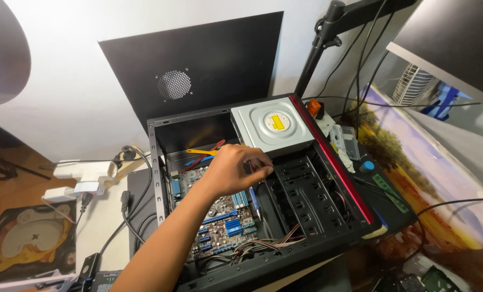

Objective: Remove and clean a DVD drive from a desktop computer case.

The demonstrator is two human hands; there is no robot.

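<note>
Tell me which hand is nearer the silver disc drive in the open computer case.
Left. The left hand reaches into the computer case, fingertips just below the disc drive. The right hand is out of view.

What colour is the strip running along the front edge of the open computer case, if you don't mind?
Red: the strip shows best in the head view.

place: a desk at home, used for fixing computers | signs: open computer case [263,205] with its side off, monitor [458,48], picture desk mat [441,178], power strip [84,173]
</note>
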